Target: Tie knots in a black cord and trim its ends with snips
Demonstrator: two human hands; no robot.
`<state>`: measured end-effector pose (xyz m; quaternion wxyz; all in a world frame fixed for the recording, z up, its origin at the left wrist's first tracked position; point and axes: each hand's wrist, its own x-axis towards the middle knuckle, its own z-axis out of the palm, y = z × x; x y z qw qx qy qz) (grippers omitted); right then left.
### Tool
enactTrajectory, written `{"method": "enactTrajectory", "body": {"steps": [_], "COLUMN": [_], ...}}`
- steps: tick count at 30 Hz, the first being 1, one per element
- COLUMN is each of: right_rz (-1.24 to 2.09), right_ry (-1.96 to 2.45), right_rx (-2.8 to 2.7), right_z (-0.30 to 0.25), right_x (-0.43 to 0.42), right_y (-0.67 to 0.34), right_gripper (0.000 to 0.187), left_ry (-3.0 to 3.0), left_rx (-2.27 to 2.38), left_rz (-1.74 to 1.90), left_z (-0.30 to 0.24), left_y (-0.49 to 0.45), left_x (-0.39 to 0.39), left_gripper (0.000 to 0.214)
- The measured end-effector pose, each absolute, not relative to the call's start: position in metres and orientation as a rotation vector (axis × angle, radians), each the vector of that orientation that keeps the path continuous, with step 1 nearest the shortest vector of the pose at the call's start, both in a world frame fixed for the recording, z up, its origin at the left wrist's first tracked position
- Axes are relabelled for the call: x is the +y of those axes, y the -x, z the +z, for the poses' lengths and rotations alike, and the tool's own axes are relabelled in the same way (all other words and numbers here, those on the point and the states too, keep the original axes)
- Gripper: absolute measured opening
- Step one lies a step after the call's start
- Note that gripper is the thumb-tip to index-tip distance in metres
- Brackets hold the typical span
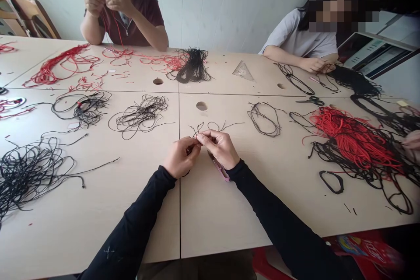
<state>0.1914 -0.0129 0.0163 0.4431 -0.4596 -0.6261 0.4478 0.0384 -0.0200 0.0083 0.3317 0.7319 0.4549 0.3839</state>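
My left hand [181,155] and my right hand [219,147] meet at the middle of the table, fingers pinched together on a thin black cord [210,126] whose loose ends curl out just beyond them. A pink tool [220,169], perhaps small scissors or a lighter, sticks out under my right palm. Both arms wear black sleeves.
Loose bundles of black cord lie at the left [29,170], centre left [141,113] and centre right [264,118]. A red and black cord heap [354,140] fills the right. Scissors [311,101] lie far right. Two people sit across the table handling cords. Table holes [201,106] lie ahead.
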Motion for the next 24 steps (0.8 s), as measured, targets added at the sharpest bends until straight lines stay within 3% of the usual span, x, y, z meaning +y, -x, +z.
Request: {"method": "enactTrajectory", "body": {"steps": [12, 24], "right_rz": [1.361, 1.372], "right_ry": [1.14, 1.135], "right_rx": [-1.375, -1.367], "right_z": [0.0164, 0.017], "right_x": [-0.0093, -0.0083], "right_y": [-0.1929, -0.1952], "right_gripper": [0.038, 0.038], "left_ry": [-1.914, -1.87], "left_rx": [1.182, 1.116], "left_rz": [0.954, 0.947], "left_z": [0.0064, 0.0073], "left_y": [-0.0379, -0.0384], "left_x": [-0.02, -0.0207], "left_gripper": [0.02, 0.019]}}
